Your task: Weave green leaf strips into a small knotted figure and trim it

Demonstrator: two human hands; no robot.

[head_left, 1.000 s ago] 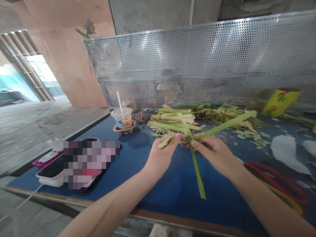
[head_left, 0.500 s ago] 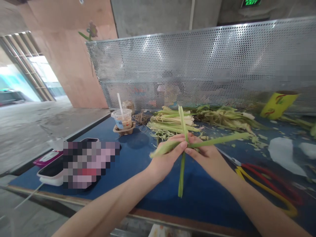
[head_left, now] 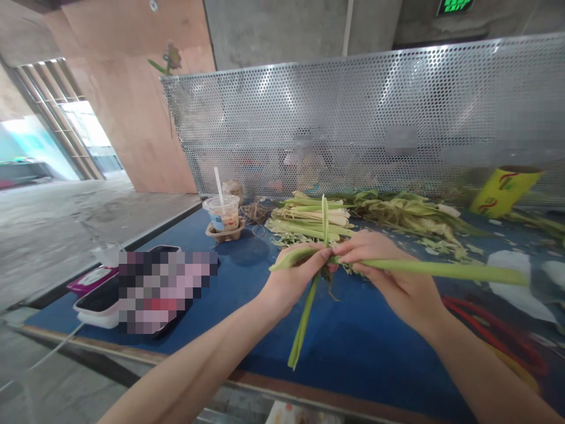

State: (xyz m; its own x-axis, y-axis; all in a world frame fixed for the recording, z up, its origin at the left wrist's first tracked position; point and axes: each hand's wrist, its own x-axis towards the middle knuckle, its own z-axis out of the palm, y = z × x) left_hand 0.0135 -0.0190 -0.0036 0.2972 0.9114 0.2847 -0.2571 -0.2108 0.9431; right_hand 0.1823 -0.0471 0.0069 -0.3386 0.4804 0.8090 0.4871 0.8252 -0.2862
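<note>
Two long green leaf strips cross above a blue table (head_left: 353,353). My left hand (head_left: 291,277) pinches the crossing from the left, and my right hand (head_left: 397,282) pinches it from the right. One strip (head_left: 441,270) runs almost level, out past my right hand to the right. The other strip (head_left: 304,318) stands nearly upright, its lower end hanging down to the left over the table. Behind my hands lies a pile of green and pale stalks (head_left: 309,221).
A plastic cup with a straw (head_left: 222,215) stands at the back left. A phone and a white box (head_left: 95,303) lie at the left edge. Red and yellow handled scissors (head_left: 494,330) lie right of my hand. A perforated metal screen (head_left: 375,118) closes the far side; a yellow cup (head_left: 503,188) sits at right.
The level strip's right end has swung down from pointing up-right to nearly horizontal. The upright strip's lower end has swung from right to left. Both hands stayed at the crossing.
</note>
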